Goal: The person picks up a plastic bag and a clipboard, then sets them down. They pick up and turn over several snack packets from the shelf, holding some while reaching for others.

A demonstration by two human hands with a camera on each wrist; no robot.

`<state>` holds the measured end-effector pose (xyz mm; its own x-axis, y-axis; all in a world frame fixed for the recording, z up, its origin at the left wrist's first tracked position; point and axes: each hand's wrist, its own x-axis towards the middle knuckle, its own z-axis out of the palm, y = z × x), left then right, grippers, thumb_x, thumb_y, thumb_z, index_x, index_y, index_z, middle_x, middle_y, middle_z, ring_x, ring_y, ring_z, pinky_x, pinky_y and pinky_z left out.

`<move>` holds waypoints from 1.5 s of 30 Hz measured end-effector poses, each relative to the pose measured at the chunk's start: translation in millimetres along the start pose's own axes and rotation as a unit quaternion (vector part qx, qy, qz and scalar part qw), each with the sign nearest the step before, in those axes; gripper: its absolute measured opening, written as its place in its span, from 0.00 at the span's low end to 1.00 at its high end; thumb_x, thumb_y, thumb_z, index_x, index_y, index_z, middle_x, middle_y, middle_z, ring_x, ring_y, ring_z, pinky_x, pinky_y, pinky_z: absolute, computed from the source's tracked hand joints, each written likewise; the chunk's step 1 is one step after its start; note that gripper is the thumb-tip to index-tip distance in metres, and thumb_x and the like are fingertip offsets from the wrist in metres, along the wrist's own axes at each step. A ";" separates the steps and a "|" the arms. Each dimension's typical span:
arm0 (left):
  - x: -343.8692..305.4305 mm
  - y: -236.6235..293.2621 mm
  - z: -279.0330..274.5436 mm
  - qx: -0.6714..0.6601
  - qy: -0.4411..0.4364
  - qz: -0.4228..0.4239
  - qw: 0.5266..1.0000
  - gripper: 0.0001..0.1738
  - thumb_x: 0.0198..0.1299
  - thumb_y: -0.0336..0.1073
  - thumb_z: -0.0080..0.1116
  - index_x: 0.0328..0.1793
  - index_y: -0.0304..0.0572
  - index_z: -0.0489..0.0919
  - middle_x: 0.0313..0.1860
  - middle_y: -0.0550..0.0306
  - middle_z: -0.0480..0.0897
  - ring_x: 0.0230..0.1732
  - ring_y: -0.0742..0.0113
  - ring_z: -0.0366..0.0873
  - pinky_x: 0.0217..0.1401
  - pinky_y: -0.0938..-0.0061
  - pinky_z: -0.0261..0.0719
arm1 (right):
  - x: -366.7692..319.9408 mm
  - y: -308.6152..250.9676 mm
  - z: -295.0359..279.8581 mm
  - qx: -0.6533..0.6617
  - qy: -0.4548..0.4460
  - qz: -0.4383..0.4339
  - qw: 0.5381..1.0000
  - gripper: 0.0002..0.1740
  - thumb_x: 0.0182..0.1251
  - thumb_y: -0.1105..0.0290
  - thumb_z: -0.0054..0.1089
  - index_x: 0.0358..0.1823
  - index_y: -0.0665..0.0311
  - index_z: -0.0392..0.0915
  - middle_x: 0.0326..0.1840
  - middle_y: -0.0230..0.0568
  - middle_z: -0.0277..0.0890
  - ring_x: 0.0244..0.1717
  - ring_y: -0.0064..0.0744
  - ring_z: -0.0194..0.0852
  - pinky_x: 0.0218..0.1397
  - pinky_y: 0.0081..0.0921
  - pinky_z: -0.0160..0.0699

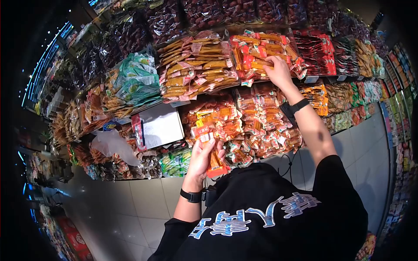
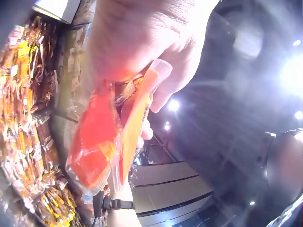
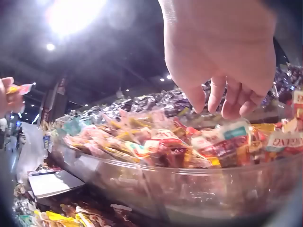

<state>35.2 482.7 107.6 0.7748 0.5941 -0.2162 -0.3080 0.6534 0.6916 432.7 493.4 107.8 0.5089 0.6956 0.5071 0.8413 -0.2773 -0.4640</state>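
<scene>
My left hand (image 1: 203,157) grips small red-and-orange snack packets (image 1: 215,162) upright in front of the lower shelf, thumb across their front. In the left wrist view, two red packet ends (image 2: 94,142) stick out from the palm. Over the upper bin of orange snack packets (image 1: 248,48), my right hand (image 1: 278,71) reaches with its fingers pointing down. Seen from the right wrist, loosely bent fingers (image 3: 215,97) hang just above the packets, and nothing shows between them.
A clear plastic bin wall (image 3: 156,184) curves in front of the upper packets. Left of the lower bins lie a white pad (image 1: 162,126) and a crumpled plastic bag (image 1: 114,145). Green packs (image 1: 135,78) and red packs (image 1: 314,52) flank the upper bins. A dark cable (image 1: 291,163) hangs below.
</scene>
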 end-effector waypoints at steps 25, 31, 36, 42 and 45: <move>18.1 -11.2 21.7 -0.039 -0.123 -0.085 0.988 0.33 0.74 0.61 0.38 0.61 0.37 0.71 0.41 0.52 0.81 0.33 0.66 0.80 0.33 0.74 0.79 | -134.8 -145.3 -71.2 0.322 0.014 -0.345 0.881 0.12 0.49 0.82 0.67 0.37 0.64 0.82 0.55 0.44 0.80 0.55 0.47 0.78 0.57 0.38 0.79; 11.7 -0.5 45.6 0.064 -0.169 -0.013 0.984 0.33 0.67 0.57 0.53 0.60 0.30 0.72 0.39 0.47 0.82 0.33 0.60 0.83 0.36 0.69 0.83 | -150.2 -134.7 -75.4 0.343 0.019 -0.291 0.893 0.14 0.44 0.82 0.68 0.34 0.61 0.82 0.58 0.46 0.78 0.59 0.48 0.75 0.60 0.40 0.76; 15.5 -1.3 55.5 0.022 -0.168 -0.052 0.984 0.25 0.69 0.48 0.47 0.55 0.28 0.74 0.34 0.46 0.82 0.27 0.60 0.81 0.31 0.70 0.81 | -155.8 -135.3 -82.3 0.356 0.031 -0.283 0.890 0.13 0.44 0.82 0.67 0.34 0.61 0.82 0.57 0.46 0.78 0.58 0.48 0.76 0.60 0.40 0.76; 17.0 -14.0 69.7 -0.075 -0.135 -0.106 0.982 0.25 0.72 0.50 0.44 0.54 0.32 0.73 0.30 0.48 0.79 0.21 0.59 0.76 0.24 0.69 0.74 | -157.5 -126.0 -86.6 0.375 0.045 -0.270 0.886 0.13 0.49 0.81 0.69 0.37 0.63 0.80 0.55 0.45 0.80 0.56 0.46 0.79 0.60 0.40 0.78; 20.2 -19.8 81.0 -0.175 -0.127 -0.162 0.963 0.25 0.72 0.52 0.42 0.55 0.33 0.72 0.33 0.49 0.77 0.22 0.59 0.75 0.24 0.70 0.72 | -155.0 -117.7 -90.1 0.388 0.049 -0.255 0.884 0.13 0.53 0.81 0.69 0.40 0.64 0.79 0.55 0.46 0.80 0.55 0.46 0.80 0.58 0.39 0.79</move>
<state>101.7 443.8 145.3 0.9576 0.2284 -0.1756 -0.1609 0.9296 0.3317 271.2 358.6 149.2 0.1457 0.5275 0.8369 0.6073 0.6201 -0.4966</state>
